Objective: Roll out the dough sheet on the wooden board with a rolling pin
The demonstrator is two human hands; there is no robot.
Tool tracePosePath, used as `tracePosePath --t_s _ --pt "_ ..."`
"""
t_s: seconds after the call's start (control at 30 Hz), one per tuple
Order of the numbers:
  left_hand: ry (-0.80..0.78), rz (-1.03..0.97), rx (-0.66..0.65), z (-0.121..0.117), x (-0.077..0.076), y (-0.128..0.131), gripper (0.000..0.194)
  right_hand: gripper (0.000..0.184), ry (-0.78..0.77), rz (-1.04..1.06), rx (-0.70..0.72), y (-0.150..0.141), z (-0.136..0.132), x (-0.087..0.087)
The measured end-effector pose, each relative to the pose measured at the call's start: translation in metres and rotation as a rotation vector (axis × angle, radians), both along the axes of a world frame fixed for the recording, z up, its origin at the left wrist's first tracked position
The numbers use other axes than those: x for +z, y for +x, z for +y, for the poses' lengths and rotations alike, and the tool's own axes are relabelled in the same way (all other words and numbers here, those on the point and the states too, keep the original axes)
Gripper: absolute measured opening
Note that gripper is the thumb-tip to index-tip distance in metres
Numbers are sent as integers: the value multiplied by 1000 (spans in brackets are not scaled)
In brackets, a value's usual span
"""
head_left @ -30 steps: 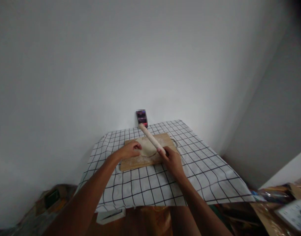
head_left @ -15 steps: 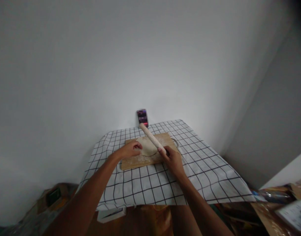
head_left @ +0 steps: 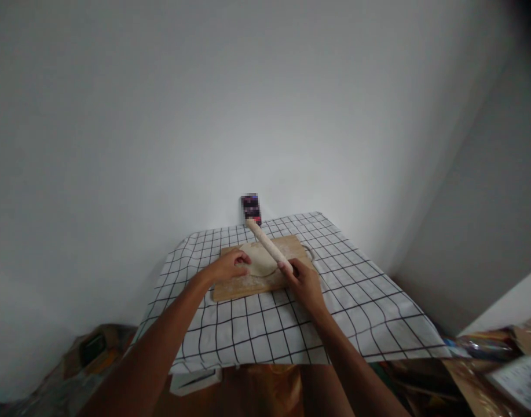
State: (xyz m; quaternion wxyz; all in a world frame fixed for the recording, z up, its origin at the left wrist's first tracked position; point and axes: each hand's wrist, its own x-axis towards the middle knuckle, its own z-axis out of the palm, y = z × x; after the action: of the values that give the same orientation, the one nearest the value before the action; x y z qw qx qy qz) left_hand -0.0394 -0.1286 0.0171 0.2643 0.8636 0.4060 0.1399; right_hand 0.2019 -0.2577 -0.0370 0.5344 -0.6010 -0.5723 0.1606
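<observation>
A wooden rolling pin [head_left: 267, 244] is gripped near its lower end by my right hand [head_left: 304, 281], its far end slanting up and to the left. Beneath it, a flat sheet of pale dough [head_left: 260, 260] lies on a floured wooden cutting board [head_left: 237, 288]. At the dough's left edge rests my left hand [head_left: 229, 265], its fingers bent and the thumb apart from them. The pin passes over the right part of the dough; whether it touches the dough, I cannot tell.
A black-and-white checked cloth [head_left: 352, 284] covers the table. A dark, pixelated phone-like object [head_left: 251, 207] leans on the wall behind the board. Below the table edge sit a white box [head_left: 196, 381] and, at right, assorted packages [head_left: 491, 350]. The board has a metal handle [head_left: 309, 252].
Almost nothing differs. Both hands, the rolling pin and the dough keep their places; the view has shifted only very slightly.
</observation>
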Motion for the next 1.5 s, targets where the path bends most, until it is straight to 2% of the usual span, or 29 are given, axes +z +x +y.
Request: tracePosePath --t_s 0.33,0.67,1.5 --pt "-29 2 -13 0 -1 -2 36 56 -2 10 9 0 -1 2" --pt "-13 -32 29 -3 -4 0 34 58 2 3 7 0 -1 3" --pt "-17 -34 -7 -1 -7 -5 35 58 7 37 12 1 0 -1"
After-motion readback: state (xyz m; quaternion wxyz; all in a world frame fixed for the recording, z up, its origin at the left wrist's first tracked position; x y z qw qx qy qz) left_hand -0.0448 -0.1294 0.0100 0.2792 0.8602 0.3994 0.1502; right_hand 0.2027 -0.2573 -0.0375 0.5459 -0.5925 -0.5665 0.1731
